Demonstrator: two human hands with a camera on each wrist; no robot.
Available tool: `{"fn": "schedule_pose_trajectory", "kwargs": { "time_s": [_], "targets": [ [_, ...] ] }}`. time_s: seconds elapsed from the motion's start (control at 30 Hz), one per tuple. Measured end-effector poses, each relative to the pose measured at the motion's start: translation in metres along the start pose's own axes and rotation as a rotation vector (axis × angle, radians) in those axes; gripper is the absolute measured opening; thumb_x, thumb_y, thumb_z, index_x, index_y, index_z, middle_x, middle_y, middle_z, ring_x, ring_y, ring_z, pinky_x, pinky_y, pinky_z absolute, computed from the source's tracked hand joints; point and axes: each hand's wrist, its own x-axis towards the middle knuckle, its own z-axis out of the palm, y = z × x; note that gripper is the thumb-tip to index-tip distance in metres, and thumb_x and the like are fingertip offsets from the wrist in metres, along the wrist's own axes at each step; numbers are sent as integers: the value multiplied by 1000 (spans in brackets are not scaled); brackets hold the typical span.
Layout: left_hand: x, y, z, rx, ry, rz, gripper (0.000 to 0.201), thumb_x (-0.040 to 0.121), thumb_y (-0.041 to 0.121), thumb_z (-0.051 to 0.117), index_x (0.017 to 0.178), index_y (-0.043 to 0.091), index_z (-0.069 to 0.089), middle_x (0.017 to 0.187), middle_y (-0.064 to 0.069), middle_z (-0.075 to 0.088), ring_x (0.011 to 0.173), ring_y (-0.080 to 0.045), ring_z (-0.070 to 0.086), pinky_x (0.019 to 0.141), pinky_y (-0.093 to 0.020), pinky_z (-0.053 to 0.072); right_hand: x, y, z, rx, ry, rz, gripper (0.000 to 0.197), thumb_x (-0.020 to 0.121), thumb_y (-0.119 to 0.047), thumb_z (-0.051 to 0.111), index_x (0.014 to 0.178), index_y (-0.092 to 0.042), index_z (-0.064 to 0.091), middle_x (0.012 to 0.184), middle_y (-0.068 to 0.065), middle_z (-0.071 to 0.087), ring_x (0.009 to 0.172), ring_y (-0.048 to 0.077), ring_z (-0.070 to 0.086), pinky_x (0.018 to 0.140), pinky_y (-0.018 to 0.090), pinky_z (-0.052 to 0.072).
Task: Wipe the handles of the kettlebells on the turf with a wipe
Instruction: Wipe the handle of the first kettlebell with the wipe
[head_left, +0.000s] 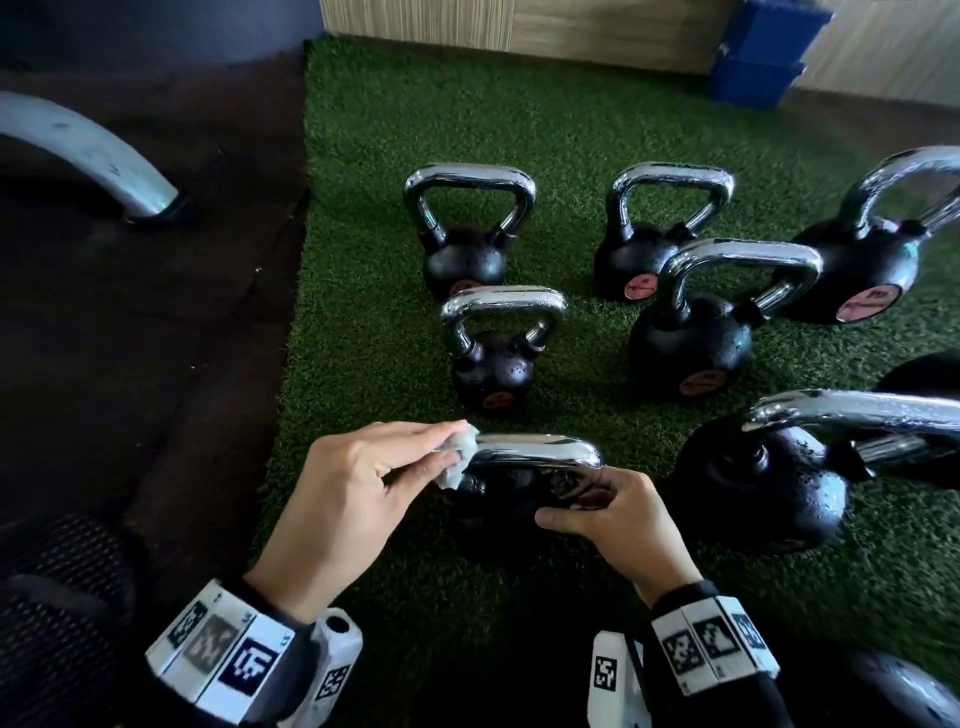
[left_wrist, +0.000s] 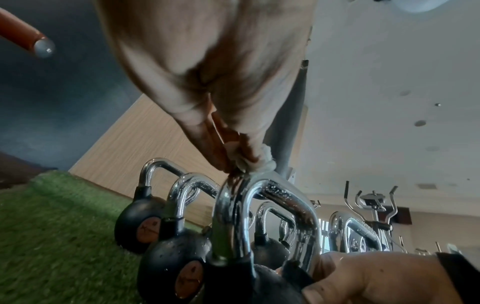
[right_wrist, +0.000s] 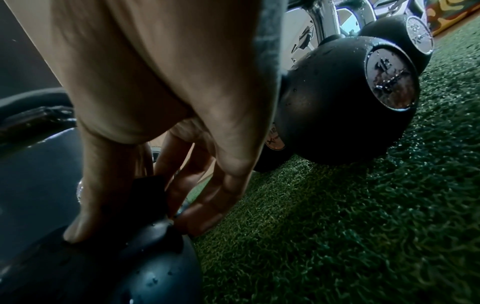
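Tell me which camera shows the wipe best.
The head view: the wipe shows pinched in the left hand against the chrome handle. The left wrist view shows it partly hidden by fingers. The right wrist view misses it.

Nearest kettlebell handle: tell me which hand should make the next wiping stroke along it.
Left. The left hand already pinches the wipe against the chrome handle, while the right hand grips the handle's base, steadying it.

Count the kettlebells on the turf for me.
7 in clear view: the nearest kettlebell, two small ones behind it, two middle ones, two large ones at right. Dark shapes at the right edge may be more.
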Motion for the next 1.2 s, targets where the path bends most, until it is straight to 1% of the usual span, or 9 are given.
{"fn": "schedule_pose_trajectory", "kwargs": {
  "time_s": [0.07,0.17,0.37,0.6,0.77,0.9,1.0,1.1,1.2],
  "targets": [
    [-5,-8,2,-17,22,11,30,92,19,77,121,14,73,119,17,72,106,2,70,90,-18,57,1,0,0,-6,-10,-4,37,48,-32,98,79,-26,79,78,-5,78,75,13,76,81,42,62],
    [-19,-19,9,-203,108,-147,28,90,15,73,118,17,72,117,18,74,106,-5,73,88,-21,59,3,1,-1,-6,-23,1,46,42,-41,96,81,-23,79,79,-3,79,77,14,76,82,44,62],
    [-39,-38,19,-293,121,-238,27,92,22,71,118,26,74,117,16,75,110,-7,72,89,-15,56,2,0,-2,8,-40,-23,44,45,-39,97,84,-30,81,81,-8,79,79,9,76,84,41,61],
    [-58,-51,51,-314,177,-365,32,82,33,75,101,59,73,102,23,76,98,-3,75,86,-18,58,-1,-4,-2,30,-16,3,45,46,-37,97,87,-26,81,86,-3,79,86,18,76,90,46,59],
    [-65,-55,55,-371,209,-406,23,83,51,78,106,49,76,102,16,78,97,-7,76,83,-21,60,-7,-9,-2,-49,-2,-30,36,57,-33,97,89,-30,80,85,-10,79,83,8,75,87,38,60],
    [-58,-56,56,-368,191,-456,22,82,40,78,103,49,77,100,14,79,96,-7,76,83,-22,60,-16,-8,-11,-161,-64,-46,37,62,-35,95,93,-30,77,89,-14,78,86,0,72,86,29,56],
    [-40,-60,56,-310,158,-442,25,83,44,74,106,36,79,100,17,78,93,-4,76,82,-20,60,-21,-8,-20,-294,-89,-88,23,67,-24,92,80,-27,74,85,-14,76,84,0,70,81,25,54],
    [-10,-63,57,-170,99,-425,35,83,52,71,108,29,79,102,20,77,95,4,73,85,-18,58,-27,-13,-24,-361,-153,-173,27,69,-19,91,66,-35,69,74,-18,71,72,-5,65,65,12,45],
    [16,-57,67,-283,37,-487,34,84,41,77,109,19,80,100,8,80,94,-8,76,85,-31,62,-32,-23,-19,-344,-250,-208,13,72,-19,90,77,-26,80,77,-12,74,73,-5,67,68,10,46]
  ]
}}
